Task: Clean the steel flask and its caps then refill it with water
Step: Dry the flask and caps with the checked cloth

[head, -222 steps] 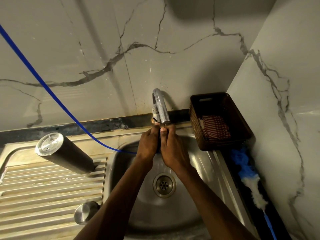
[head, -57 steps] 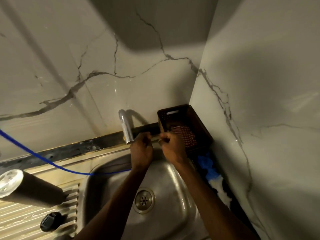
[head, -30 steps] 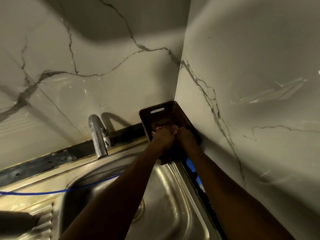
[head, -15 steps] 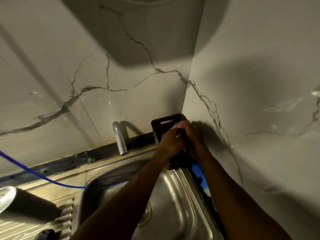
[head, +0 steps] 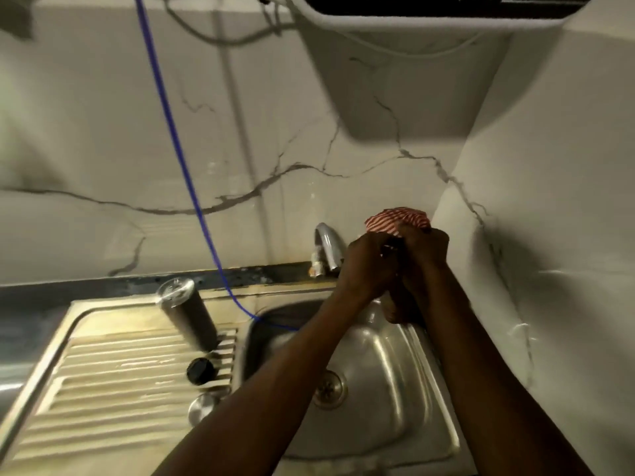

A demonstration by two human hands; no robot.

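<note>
Your steel flask (head: 187, 312) stands upside down on the ribbed drainboard (head: 103, 383), well to the left of your hands, with two caps just in front of it: one black cap (head: 201, 371) and one steel cap (head: 202, 408). Your left hand (head: 369, 266) and right hand (head: 424, 255) are clenched together on one red-striped cloth (head: 398, 219), raised above the sink (head: 388, 355), just right of the tap (head: 328, 247); something small and dark may sit between them. Swing the cloth leftward carelessly and you could topple the flask or knock a cap into the basin.
</note>
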